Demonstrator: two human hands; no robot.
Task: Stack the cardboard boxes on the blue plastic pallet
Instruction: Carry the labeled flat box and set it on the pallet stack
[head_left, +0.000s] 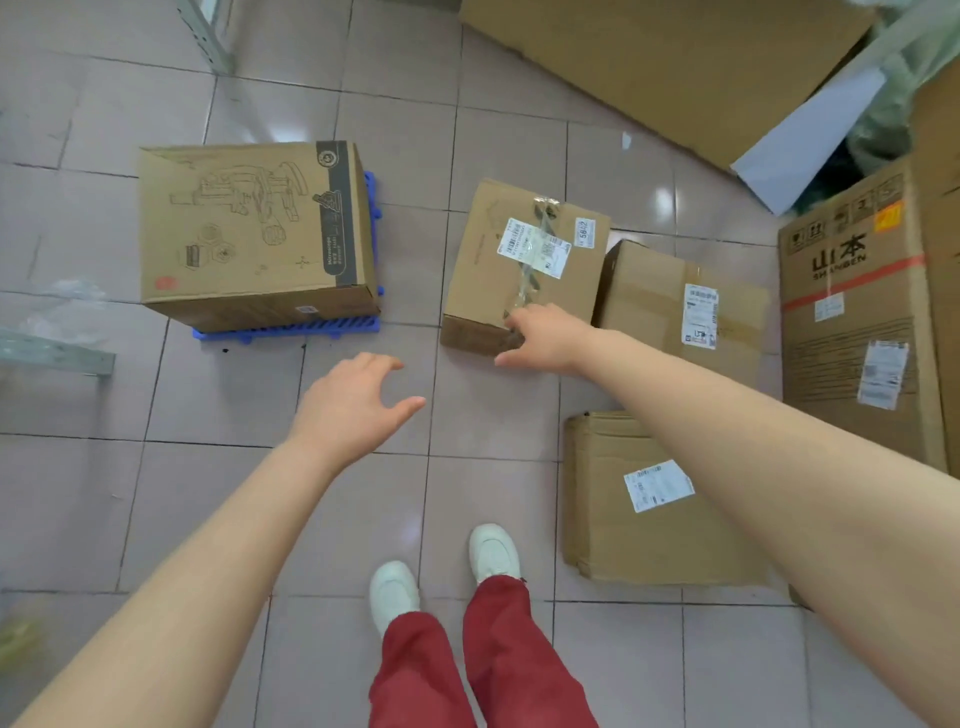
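On a floor of pale pink tiles (249, 415), seen from my head camera looking down, I stand among cardboard boxes. Largest is a flattened cardboard sheet (675, 67) lying across the top right. Below it, at the right edge, a tall printed carton (857, 322) stands upright, crossed by a red tape band and bearing shipping labels.

At the upper left, a printed box (249, 228) with a line drawing on its top sits on the blue plastic pallet (291, 330); the box covers nearly all of the pallet, whose blue edge shows only along the near side and the right side.

Near my right foot lies a worn box (660, 504) with one white label, partly hidden by my right forearm. Beyond it, a labelled box (675, 306) rests on the floor, touching the taped box (519, 260) on its left. The taped box stands well apart from the pallet, with clear tape and white labels on its top.

My right hand (545, 338) rests on the near corner of the taped box, fingers spread over its top edge and thumb low against its near face, not clamped. My left hand (353, 405) hovers over bare tile between pallet and taped box, fingers apart and curved, holding nothing.

Lowest in view are red trousers (483, 665) and white shoes (395, 592).
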